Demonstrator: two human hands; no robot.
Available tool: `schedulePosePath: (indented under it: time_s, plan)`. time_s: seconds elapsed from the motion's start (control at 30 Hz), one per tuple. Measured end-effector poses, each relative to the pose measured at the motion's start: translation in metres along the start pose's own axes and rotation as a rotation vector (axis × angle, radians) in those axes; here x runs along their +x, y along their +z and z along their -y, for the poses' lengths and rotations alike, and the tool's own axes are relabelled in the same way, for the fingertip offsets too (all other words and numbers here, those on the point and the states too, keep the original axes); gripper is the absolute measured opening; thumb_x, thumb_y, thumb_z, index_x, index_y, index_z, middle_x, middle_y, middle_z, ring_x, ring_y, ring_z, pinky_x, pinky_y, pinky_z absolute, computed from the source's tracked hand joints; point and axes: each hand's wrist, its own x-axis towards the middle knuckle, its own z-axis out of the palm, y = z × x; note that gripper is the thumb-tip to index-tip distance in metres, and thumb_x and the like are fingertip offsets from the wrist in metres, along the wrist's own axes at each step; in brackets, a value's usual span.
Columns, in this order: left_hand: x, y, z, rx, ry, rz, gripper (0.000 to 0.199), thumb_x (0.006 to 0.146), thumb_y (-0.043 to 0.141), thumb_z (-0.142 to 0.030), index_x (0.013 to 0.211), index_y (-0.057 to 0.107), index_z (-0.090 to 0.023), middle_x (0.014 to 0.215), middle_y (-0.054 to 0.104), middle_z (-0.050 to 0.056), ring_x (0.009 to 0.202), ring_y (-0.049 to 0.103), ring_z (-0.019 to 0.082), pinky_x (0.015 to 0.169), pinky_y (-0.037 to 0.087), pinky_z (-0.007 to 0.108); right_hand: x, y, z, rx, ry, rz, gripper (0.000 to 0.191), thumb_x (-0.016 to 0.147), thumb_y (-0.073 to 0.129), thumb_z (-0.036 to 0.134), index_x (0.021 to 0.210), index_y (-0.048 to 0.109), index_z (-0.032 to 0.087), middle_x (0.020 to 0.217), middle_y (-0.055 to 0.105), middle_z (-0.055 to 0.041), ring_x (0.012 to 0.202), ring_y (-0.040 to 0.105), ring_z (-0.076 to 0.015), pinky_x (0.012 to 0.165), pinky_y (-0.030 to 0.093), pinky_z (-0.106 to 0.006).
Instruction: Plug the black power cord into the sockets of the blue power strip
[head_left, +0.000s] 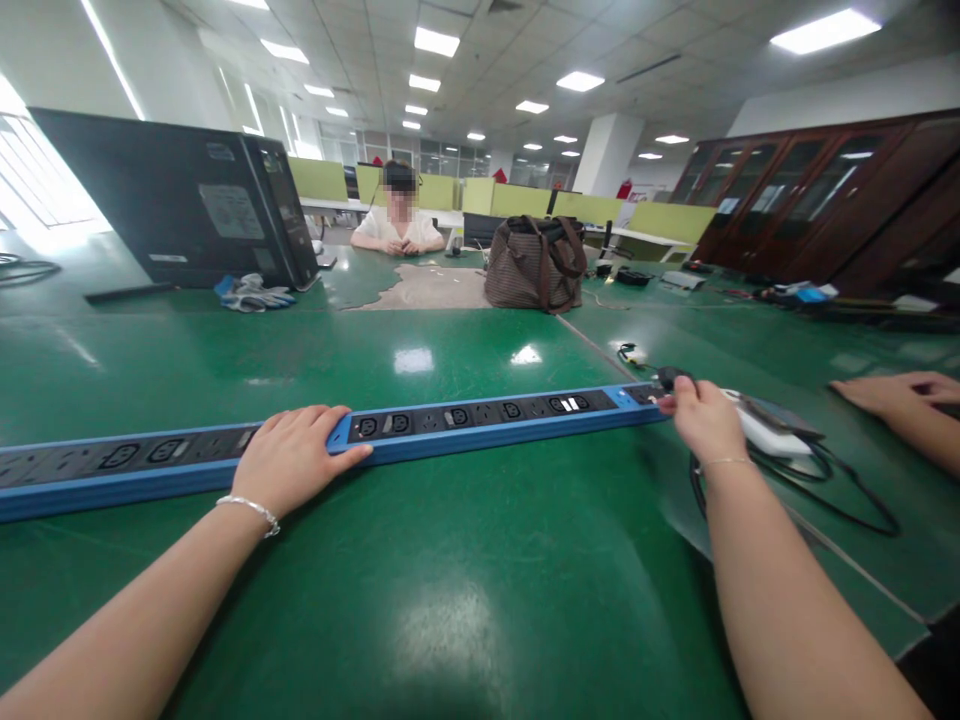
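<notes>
A long blue power strip (420,447) with black sockets lies across the green table, its left end running out of view. My left hand (294,458) grips it left of the middle, with the fingers over the top and the thumb along the near edge. At the strip's right end, my right hand (705,415) is closed on a black plug (667,377), mostly hidden by the fingers. Whether the plug sits in a socket I cannot tell. A white box-shaped device (772,430) and a loop of black cable (862,505) lie just beyond my right wrist.
Another person's hands (889,395) rest on the table (465,560) at the right. A black computer case (187,205) and gloves (253,293) stand at back left. Farther back are a brown bag (529,265) and a seated person (399,215).
</notes>
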Motion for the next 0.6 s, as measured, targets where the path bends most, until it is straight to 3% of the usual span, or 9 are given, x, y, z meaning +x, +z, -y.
schedulePosePath:
  time_s: [0.27,0.5,0.6]
  plan:
    - [0.001,0.001,0.002,-0.019,0.004,0.008,0.074,0.077,0.032,-0.07,0.123,0.053,-0.015,0.116,0.061,0.014,0.107,0.054,0.031,0.094,0.036,0.044,0.002,0.014,-0.009,-0.249,-0.11,0.013,0.051,0.088,0.027,0.044,0.095,0.068,0.014,0.089,0.067,-0.016,0.083,0.06,-0.027,0.067,0.041,-0.034]
    - [0.001,0.0,0.001,-0.015,0.007,-0.002,0.073,0.078,0.033,-0.068,0.123,0.053,-0.015,0.117,0.06,0.014,0.107,0.055,0.031,0.094,0.037,0.044,-0.002,0.018,-0.005,-0.021,-0.117,0.0,0.046,0.084,0.04,0.041,0.121,0.055,0.017,0.084,0.069,-0.0088,0.083,0.062,-0.0251,0.07,0.042,-0.032]
    - [0.0,0.0,0.001,-0.018,0.005,0.001,0.073,0.077,0.033,-0.069,0.123,0.053,-0.016,0.117,0.06,0.014,0.107,0.055,0.031,0.094,0.037,0.045,-0.004,0.02,-0.001,-0.007,-0.121,0.049,0.045,0.084,0.042,0.042,0.121,0.056,0.02,0.087,0.069,-0.0075,0.083,0.062,-0.0242,0.071,0.043,-0.032]
